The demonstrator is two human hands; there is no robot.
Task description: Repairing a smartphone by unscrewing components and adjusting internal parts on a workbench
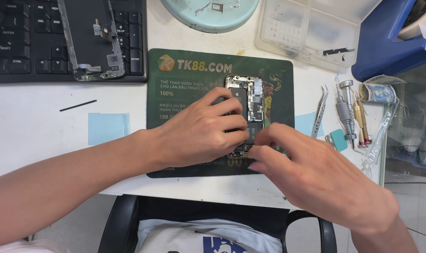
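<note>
I am seeing the opened phone [249, 110] showing bare, shiny metal shields and a matt black battery. It is lying on a matt, soft-looking green mat [194, 77]. The tweezers [319, 110] and screwdrivers [346, 112] are gleaming as polished metal. The lidded parts box [306, 28] is looking like clear, glossy plastic.

I see my left hand [201, 133] resting on the opened phone [247, 105], which lies on the dark green mat [175, 84]. My right hand [311, 171] touches the phone's lower end, fingertips [262, 152] close together. Tweezers [319, 111] and screwdrivers [348, 110] lie to the right, a keyboard [16, 42] at top left.
</note>
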